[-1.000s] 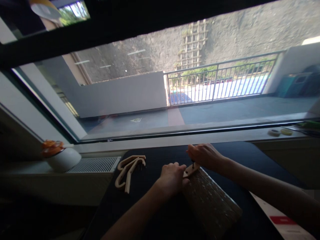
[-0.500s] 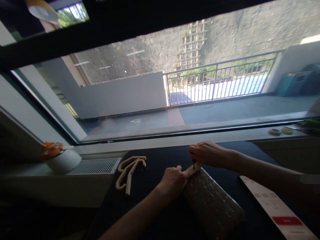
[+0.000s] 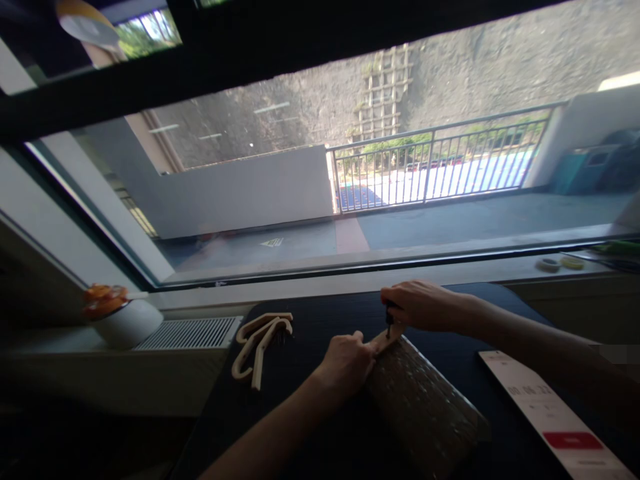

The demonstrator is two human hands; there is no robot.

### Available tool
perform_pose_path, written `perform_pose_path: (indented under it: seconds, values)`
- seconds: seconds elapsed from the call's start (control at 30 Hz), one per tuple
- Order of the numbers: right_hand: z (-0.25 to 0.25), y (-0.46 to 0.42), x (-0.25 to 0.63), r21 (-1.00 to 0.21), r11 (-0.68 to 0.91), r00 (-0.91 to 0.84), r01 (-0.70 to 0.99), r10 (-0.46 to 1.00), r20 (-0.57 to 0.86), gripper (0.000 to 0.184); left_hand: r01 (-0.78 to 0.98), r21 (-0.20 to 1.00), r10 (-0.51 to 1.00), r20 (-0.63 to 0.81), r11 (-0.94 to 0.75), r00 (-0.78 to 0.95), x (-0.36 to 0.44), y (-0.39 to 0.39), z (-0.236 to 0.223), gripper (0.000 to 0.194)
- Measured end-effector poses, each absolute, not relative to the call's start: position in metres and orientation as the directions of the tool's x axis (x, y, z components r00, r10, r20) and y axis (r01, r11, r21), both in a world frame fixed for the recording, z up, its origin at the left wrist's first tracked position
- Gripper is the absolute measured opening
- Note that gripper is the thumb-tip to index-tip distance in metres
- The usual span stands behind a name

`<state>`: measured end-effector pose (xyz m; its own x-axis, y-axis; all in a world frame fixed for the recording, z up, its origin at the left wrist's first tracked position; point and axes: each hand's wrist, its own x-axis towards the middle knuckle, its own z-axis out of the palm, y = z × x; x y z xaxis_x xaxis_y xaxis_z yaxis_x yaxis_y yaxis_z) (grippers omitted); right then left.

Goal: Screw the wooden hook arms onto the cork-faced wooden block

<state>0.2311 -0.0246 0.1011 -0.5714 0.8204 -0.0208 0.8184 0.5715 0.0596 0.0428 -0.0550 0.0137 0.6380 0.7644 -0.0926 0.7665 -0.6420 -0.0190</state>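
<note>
Driver point(image 3: 389, 321) standing on the wooden piece point(image 3: 384, 341)

At the brown block's point(image 3: 430, 407) far end, your right hand's point(image 3: 417, 305) fingers are grasping the driver; your left hand's point(image 3: 347, 360) fingers are gripping the wooden piece, partly hidden. You should be holding the shaft square to the wood and bracing firmly against twist. Left of the block, pale hooks point(image 3: 257, 352) are lying beside thin bits, perhaps screws point(image 3: 283, 339); right of it, a phone point(image 3: 550, 417) is crowding your forearm. Nothing is visibly blocking the driver.

A slim rectangular white-screened device point(image 3: 550, 419) shows grey digits point(image 3: 529, 391), "00 06", then blurred. Lettering on its red bar point(image 3: 573, 441) and a pale triangular floor sign point(image 3: 273, 243) is unreadable.
</note>
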Motion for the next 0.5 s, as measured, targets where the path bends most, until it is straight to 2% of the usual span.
perform_pose_path:
  seconds: [0.13, 0.33, 0.5]
  values:
    - [0.098, -0.026, 0.226, 0.058, 0.548, -0.548, 0.835, 0.836, -0.015, 0.02, 0.765, -0.017, 0.762, -0.1, -0.644, 0.64, 0.043, -0.054, 0.012, 0.033]
    - [0.087, -0.026, 0.216, 0.102, 0.427, -0.432, 0.899, 0.901, 0.033, 0.044, 0.765, -0.018, 0.762, -0.11, -0.643, 0.638, 0.043, -0.055, 0.012, 0.033]
    - [0.096, -0.023, 0.223, 0.096, 0.459, -0.462, 0.883, 0.887, 0.007, 0.035, 0.757, -0.017, 0.755, -0.103, -0.653, 0.648, 0.042, -0.055, 0.013, 0.032]
